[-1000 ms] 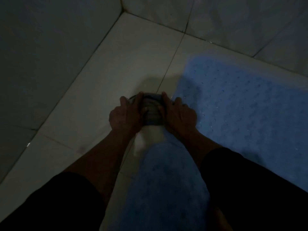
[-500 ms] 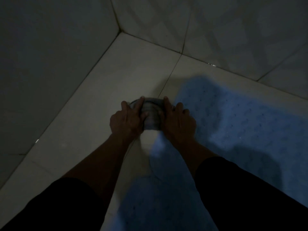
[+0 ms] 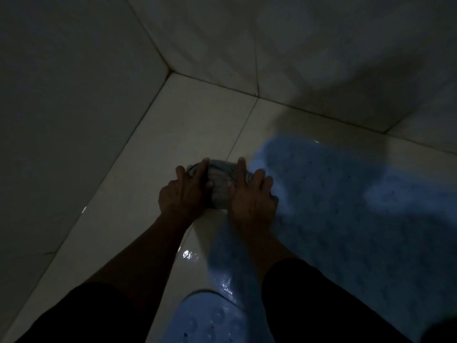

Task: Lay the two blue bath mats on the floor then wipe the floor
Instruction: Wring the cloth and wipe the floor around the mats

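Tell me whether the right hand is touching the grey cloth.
Touching. The head view shows the right hand pressed flat on the cloth, its thumb and fingers lying over the cloth's right side against the floor.

Tiled walls (image 3: 309,45) meet at a dim corner (image 3: 170,71).

Pale tiled floor (image 3: 197,125) gleamed wet, a blue bath mat (image 3: 346,206) lay right, a second mat (image 3: 210,318) near, a grey cloth (image 3: 221,186) pressed between.
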